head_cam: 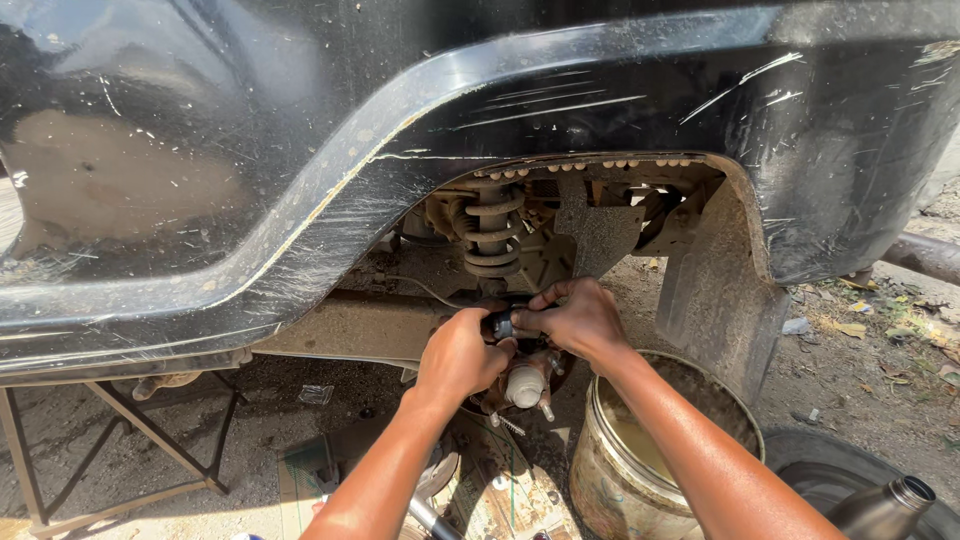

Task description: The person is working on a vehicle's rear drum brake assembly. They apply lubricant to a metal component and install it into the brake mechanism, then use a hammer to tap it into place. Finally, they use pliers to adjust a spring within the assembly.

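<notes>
Both hands are up inside the open wheel arch [620,190] of a black vehicle body [300,150], with no wheel fitted. Left hand [458,355] is curled narrow around the near end of a small dark fitting [500,323]; right hand [578,318] comes over from the other side, fingers closed on the same part, thumb toward the left hand. Fitting sits just above the bare hub [525,385], whose pale round centre and studs show below the knuckles.

Handling, as a judgement: the fitting looks like metal, rigid, and light enough for fingertips. It looks mounted to the suspension, so it probably resists rather than lifts free. Dust and grime coat everything nearby, so the surface is likely gritty, possibly greasy (grip may slip). Best hold seems the exposed dark end between the two hands. Whether a thin line [420,288] running left joins it cannot be told.

Surroundings:
- coil spring [493,230] directly above the hands, rusty and dust-caked
- mud flap [715,300] hanging right of the right hand
- dirty metal bucket [640,470] under the right forearm, murky liquid inside
- metal stand [120,440] under the sill at left
- tyre edge [830,480] and a dark funnel-shaped object [885,505] at lower right
- dirt ground [870,380] with litter
</notes>
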